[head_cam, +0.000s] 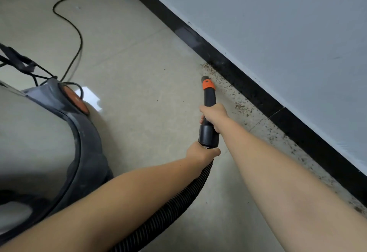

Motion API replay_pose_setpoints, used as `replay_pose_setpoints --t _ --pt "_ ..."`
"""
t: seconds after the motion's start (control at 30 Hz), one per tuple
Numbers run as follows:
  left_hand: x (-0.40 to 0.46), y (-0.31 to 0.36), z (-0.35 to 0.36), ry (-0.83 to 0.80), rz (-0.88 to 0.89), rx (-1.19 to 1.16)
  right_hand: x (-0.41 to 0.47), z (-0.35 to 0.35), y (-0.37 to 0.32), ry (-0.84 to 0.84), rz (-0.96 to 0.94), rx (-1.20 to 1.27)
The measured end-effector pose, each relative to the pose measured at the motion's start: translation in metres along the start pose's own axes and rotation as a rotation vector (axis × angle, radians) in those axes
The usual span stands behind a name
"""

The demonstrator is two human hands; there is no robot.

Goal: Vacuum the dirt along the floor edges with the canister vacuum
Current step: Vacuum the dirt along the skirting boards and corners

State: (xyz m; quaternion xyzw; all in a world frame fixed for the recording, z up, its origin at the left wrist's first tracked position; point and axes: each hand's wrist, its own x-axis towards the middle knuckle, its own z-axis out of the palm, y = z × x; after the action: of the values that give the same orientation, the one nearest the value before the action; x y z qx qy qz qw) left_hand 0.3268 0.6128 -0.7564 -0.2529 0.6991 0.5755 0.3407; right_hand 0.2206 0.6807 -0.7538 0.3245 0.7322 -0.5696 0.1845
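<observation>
Nozzle tip of black plastic vacuum wand with orange collar [208, 97] sits beside brown dirt strip [241, 104] along black baseboard [256, 93]; strip trails back toward you, right of wand axis. Your right hand [213, 115] grips wand, left hand [201, 152] grips black ribbed hose [168, 210] cuff.

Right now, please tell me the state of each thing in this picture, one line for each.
Nozzle: held low, its tip close to the dirt by the baseboard.
Right hand: grips the nozzle tube.
Left hand: grips the hose end.
Hose: joined to the nozzle, running back under the left arm.
Dirt: scattered along the baseboard, not yet picked up.
Canister vacuum: standing on the floor at left.
Power cord: lying loose in curves.
</observation>
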Motion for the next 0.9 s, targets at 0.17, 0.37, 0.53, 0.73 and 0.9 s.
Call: replay_pose_setpoints --t 0.17,0.37,0.53,0.73,0.9 --pt "0.026 0.019 -0.003 0.009 0.013 -0.058 0.023 0.008 -0.023 0.016 -0.023 -0.084" --pt "0.052 0.041 -0.009 0.025 0.015 -0.118 0.047 0.017 -0.05 0.02 -0.044 -0.129" --pt "0.062 0.05 -0.014 0.03 0.021 -0.126 0.055 0.023 -0.063 0.023 -0.069 -0.212" --pt "0.059 0.053 -0.011 0.007 0.026 -0.124 0.053 0.016 -0.066 0.054 -0.063 -0.315" --pt "0.045 0.048 0.008 -0.057 0.002 -0.091 0.044 -0.006 -0.054 0.056 -0.026 -0.321"
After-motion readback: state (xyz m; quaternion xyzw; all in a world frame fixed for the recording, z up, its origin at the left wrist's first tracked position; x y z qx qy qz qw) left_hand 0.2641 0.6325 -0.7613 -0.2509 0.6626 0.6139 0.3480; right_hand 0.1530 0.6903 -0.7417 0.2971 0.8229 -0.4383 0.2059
